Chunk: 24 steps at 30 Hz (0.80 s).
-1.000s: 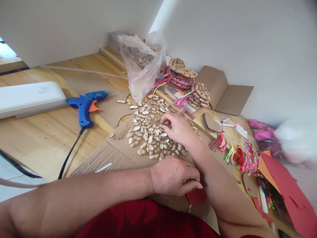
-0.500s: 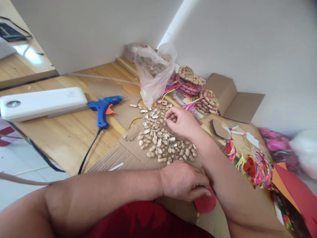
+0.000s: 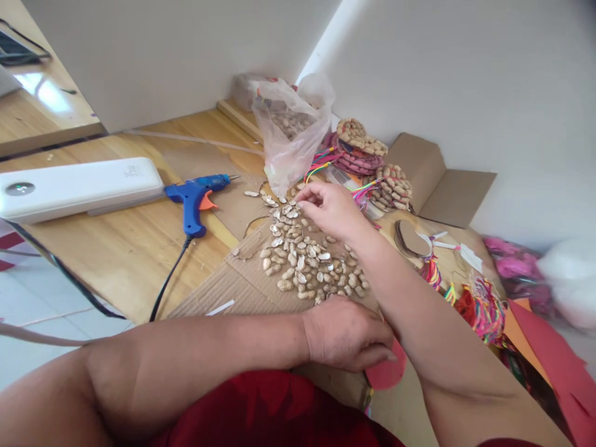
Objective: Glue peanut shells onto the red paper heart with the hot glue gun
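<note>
A pile of peanuts and split shells [image 3: 298, 261] lies on the corrugated cardboard [image 3: 251, 295] in front of me. My right hand [image 3: 328, 208] is over the pile's far end, thumb and fingers drawn together beside some half shells; anything between the fingertips is too small to make out. Nearer my body, my left hand [image 3: 351, 335] lies low with its fingers curled over a rounded red piece [image 3: 388, 369], gripping its edge. Part of that piece is hidden under the hand, and colored threads [image 3: 369, 403] hang below it.
A blue glue gun [image 3: 193, 202] and a white power bank [image 3: 84, 186] lie left. Behind are a plastic bag of peanuts [image 3: 291, 133] and peanut-covered pieces [image 3: 358, 139]. Rightward sit an opened cardboard box [image 3: 459, 192], colored tassels [image 3: 484, 310] and red sheets [image 3: 544, 354].
My right hand has moved farther out and slightly left, to the far end of the peanut pile. My left hand stays on the red piece. The view has shifted slightly.
</note>
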Each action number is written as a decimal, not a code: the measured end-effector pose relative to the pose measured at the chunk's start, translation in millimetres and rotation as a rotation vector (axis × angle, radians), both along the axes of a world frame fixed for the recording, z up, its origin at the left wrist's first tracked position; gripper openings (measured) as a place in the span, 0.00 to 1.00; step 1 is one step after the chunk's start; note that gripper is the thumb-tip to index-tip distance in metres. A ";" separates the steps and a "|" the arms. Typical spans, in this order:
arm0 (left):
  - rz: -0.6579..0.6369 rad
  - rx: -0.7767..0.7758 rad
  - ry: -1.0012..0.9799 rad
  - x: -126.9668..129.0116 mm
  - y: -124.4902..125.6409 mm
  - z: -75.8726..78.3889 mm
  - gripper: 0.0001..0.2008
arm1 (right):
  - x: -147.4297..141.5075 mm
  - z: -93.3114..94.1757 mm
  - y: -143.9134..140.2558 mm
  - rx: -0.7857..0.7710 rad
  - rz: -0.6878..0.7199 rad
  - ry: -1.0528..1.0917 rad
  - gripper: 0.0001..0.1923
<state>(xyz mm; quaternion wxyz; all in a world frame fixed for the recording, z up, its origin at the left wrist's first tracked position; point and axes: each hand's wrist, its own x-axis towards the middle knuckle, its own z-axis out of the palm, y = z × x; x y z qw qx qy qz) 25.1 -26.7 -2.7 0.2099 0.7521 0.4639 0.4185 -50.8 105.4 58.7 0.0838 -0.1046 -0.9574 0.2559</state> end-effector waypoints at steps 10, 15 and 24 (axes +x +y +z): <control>-0.028 0.003 -0.007 0.2 -2.7 2.6 0.12 | 105.0 0.2 2.8 0.125 0.072 -0.167 0.07; -0.016 -0.021 -0.005 -0.9 -2.5 3.1 0.14 | 111.7 -10.4 6.2 0.100 0.087 -0.126 0.07; -0.011 -0.030 -0.015 -0.2 -2.2 3.1 0.13 | 107.6 -7.6 8.2 0.081 0.084 -0.171 0.06</control>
